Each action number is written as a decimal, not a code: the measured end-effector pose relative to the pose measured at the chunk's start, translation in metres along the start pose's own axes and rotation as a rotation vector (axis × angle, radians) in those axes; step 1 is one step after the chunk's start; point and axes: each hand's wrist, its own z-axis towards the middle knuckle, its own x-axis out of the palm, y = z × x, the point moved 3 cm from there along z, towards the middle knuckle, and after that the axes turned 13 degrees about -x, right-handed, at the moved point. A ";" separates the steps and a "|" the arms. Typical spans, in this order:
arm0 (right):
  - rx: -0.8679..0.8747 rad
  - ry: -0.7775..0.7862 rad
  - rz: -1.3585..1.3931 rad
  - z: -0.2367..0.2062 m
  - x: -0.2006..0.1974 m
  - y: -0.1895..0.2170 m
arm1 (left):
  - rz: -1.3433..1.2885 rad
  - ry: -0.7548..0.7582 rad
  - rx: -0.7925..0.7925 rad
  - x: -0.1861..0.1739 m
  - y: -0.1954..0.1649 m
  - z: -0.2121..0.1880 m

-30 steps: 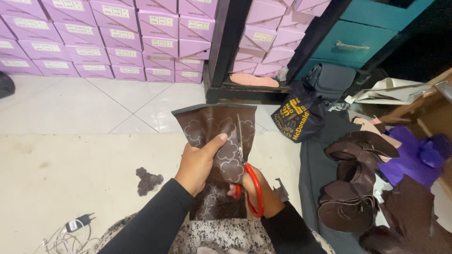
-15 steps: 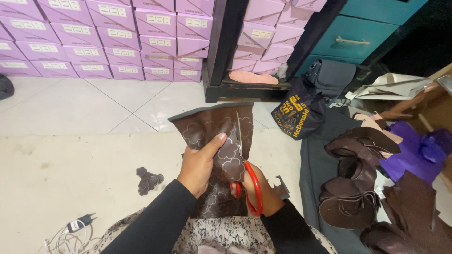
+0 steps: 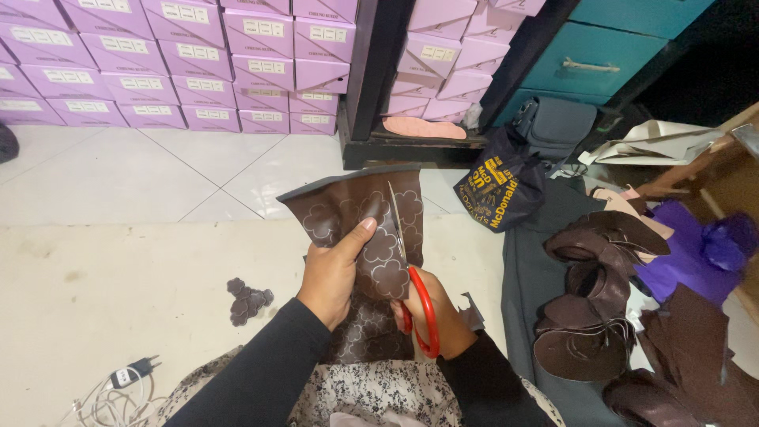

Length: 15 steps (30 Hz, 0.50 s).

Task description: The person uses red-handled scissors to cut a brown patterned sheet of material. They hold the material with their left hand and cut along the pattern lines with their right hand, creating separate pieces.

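Note:
My left hand (image 3: 334, 273) grips a brown leather sheet (image 3: 352, 213) marked with pale flower outlines, thumb on its face. My right hand (image 3: 447, 316) holds red-handled scissors (image 3: 417, 304). Their blades run up through the sheet's right part, tip near the top edge. The sheet stands upright in front of my lap, and its lower end hangs between my two dark sleeves.
A small pile of cut brown flower pieces (image 3: 247, 299) lies on the floor at left. Brown leather scraps (image 3: 593, 316) and purple fabric (image 3: 696, 249) lie at right on dark cloth. Stacked lilac boxes (image 3: 158, 63), a black bag (image 3: 498, 190) and a white cable (image 3: 111, 387) surround me.
The scissor blades now show against the sheet, reaching up to its top edge. The sheet has shifted slightly in my left hand.

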 end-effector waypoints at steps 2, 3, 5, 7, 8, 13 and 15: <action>0.035 -0.031 -0.014 0.001 0.000 0.001 | -0.011 -0.002 0.002 0.000 0.000 0.000; 0.052 -0.046 -0.021 0.001 0.001 0.001 | -0.021 0.000 -0.008 -0.001 0.000 0.000; 0.049 -0.032 -0.015 -0.001 0.002 0.002 | -0.043 0.001 -0.028 -0.002 0.001 0.000; 0.047 -0.024 -0.019 -0.002 0.002 0.001 | -0.052 0.005 -0.042 -0.004 0.001 -0.001; 0.048 -0.025 -0.025 -0.003 0.002 0.000 | -0.056 0.008 -0.051 -0.004 0.001 -0.001; -0.017 0.007 -0.032 -0.001 0.000 -0.009 | -0.095 0.016 -0.098 -0.005 0.005 -0.002; -0.007 -0.012 -0.037 0.001 -0.003 -0.015 | -0.090 0.014 -0.117 -0.005 0.007 -0.002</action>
